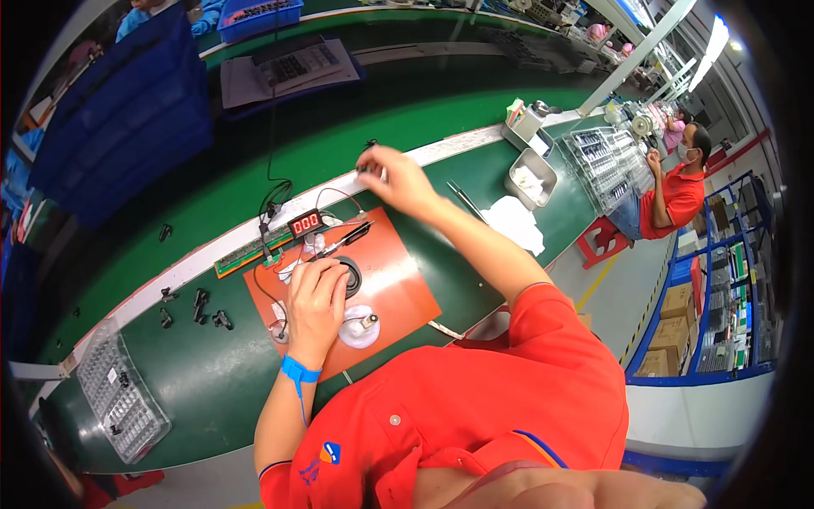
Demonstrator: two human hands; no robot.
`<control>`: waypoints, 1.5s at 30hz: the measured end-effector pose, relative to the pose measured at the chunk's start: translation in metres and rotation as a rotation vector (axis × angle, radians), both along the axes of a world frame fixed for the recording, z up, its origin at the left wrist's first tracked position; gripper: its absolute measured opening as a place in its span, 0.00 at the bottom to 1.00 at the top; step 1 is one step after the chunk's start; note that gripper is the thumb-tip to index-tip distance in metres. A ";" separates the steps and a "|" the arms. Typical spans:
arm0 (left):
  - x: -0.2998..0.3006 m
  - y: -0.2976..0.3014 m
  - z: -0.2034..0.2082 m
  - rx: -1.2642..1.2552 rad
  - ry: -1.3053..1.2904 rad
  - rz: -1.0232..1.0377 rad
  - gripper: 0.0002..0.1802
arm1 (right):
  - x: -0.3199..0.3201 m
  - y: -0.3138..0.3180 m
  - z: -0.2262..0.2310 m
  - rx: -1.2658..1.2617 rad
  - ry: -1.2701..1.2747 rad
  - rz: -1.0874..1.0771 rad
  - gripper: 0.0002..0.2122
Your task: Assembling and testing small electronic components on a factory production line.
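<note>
My left hand (315, 297), with a blue wrist strap (300, 370), is closed over the orange mat (403, 284). Its fingers press against a round black ring-shaped piece (353, 276); their grip is partly hidden. Stretched out to the far side, my right hand (397, 180) has its fingers curled at the white rail, pinching a small dark part (363, 170). Another small black part (371, 143) lies just beyond it. On the mat, a white round pad (359, 327) carries a small metal-tipped piece. A red digital display (305, 223) and black tweezers-like tools (352, 235) sit at the mat's far edge.
Several small black parts (200, 305) lie left of the mat, near a clear plastic tray (119, 394). To the right are a white cloth (513, 222), a metal tin (532, 179) and stacked clear trays (604, 161). A co-worker (678, 191) sits there. Blue bins (119, 102) stand far left.
</note>
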State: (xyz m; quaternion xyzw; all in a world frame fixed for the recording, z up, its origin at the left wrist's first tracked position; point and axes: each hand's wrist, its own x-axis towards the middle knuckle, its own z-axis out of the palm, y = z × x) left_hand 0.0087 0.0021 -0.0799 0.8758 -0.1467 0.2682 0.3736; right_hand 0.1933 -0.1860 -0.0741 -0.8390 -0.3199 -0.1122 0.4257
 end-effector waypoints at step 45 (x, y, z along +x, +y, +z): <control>0.099 0.207 -0.005 0.252 0.239 0.482 0.08 | -0.161 -0.019 -0.007 -0.021 0.169 0.334 0.09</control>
